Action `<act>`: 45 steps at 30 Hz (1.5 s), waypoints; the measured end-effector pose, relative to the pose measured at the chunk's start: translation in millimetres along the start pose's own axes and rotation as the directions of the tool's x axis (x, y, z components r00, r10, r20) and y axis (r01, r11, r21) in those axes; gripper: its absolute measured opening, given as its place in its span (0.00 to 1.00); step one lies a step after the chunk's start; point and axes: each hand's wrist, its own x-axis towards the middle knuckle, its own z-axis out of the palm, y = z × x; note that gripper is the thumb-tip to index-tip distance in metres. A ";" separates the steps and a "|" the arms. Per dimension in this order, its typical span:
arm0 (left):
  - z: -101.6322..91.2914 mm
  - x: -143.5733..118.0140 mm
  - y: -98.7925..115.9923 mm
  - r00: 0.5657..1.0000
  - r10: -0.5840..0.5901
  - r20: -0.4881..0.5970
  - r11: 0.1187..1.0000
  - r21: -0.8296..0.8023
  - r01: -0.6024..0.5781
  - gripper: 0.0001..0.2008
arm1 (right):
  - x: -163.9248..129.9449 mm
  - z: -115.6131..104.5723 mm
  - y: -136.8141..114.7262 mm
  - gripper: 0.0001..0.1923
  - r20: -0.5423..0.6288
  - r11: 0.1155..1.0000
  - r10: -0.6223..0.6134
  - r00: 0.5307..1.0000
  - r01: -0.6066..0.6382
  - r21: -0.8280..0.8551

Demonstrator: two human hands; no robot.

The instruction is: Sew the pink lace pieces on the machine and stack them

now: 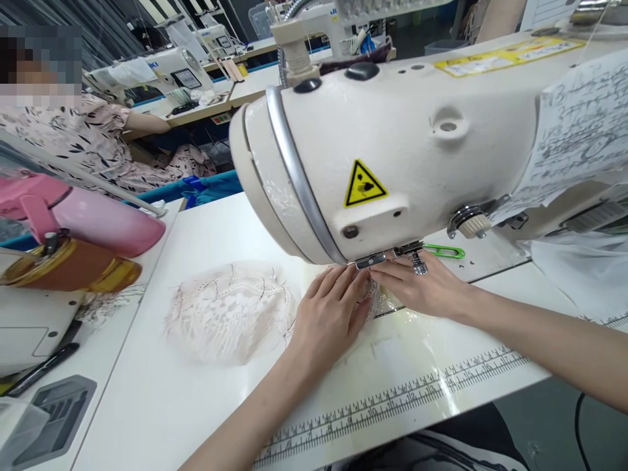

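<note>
The left hand [330, 313] lies flat on a piece of pale lace [230, 313], fingers together and pressing the cloth down just under the head of the sewing machine [392, 144]. The right hand [426, 286] comes in from the other side, its fingers close together and stretched toward the needle area, fingertips meeting those of the left hand. Neither hand clamps anything; both press on the cloth.

The lace is thin, cream-pink, with an openwork floral pattern and loose thread ends; most of it lies in a rounded, cup-like heap on the white table [161, 392], left of the left hand, while its edge runs under both hands to the presser foot (the foot itself is mostly hidden by the machine head and fingers, so the stitch point cannot be made out). The machine head is smooth, off-white enamel, bulky and rounded, with a metal band and a yellow triangular warning sticker [365, 184]. A printed ruler [392, 402] runs along the table's glossy near edge.

A green clip [444, 250] lies behind the right hand. To the far left stand a pink bottle [93, 219] and an amber one [69, 267], both on their sides in view and partly cut off. A written sheet [579, 124] hangs on the machine's arm. In the background another person in a patterned top [88, 140] sits at a further machine.
</note>
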 end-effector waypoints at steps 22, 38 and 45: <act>-35.6 -1.6 -6.0 0.986 0.107 0.128 0.994 -0.036 -0.103 0.12 | 9.7 -5.6 2.5 0.11 0.266 0.852 0.067 0.962 -0.193 0.486; -2.4 -7.2 -9.4 0.988 0.116 -0.097 0.993 0.009 -0.116 0.16 | -0.4 8.7 -0.2 0.13 -0.009 0.978 -0.011 1.000 0.012 0.209; 11.3 -12.9 -10.8 0.990 0.100 0.094 0.995 -0.036 -0.097 0.28 | 1.3 4.8 -3.0 0.13 -0.062 0.987 -0.011 0.998 0.021 0.159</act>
